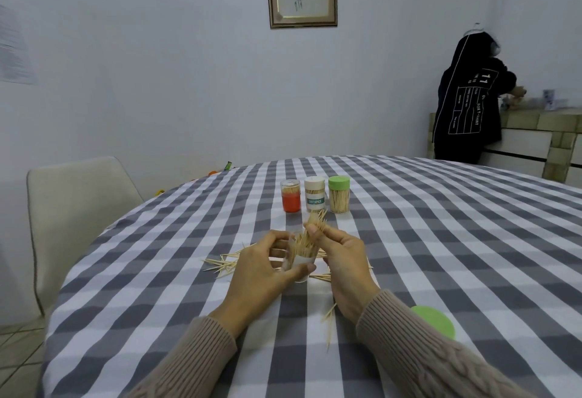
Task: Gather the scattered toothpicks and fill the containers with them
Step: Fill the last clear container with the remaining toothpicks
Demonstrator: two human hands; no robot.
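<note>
Round table [441, 240] under a grey-and-white checked cloth; a pale chair [72, 208] stands at its left edge. Another person in a dark hooded top [463, 108] stands at a counter, far right.

Left hand [261, 265] curls round a clear open container [302, 259], thumb across its near side, fingers behind. The container is upright, already packed with toothpicks.

Right hand [340, 259] sits just right of the container, fingertips pinching a bundle of toothpicks [316, 224] above its mouth, bundle tilted.

Three capped containers stand in a row beyond the hands: orange [290, 195], white-capped [314, 193], green-capped [339, 194].

Green lid [436, 322] lies by the right sleeve.

Scattered toothpicks [223, 264] lie on the cloth around the held container; a few more [330, 322] under the right wrist.
</note>
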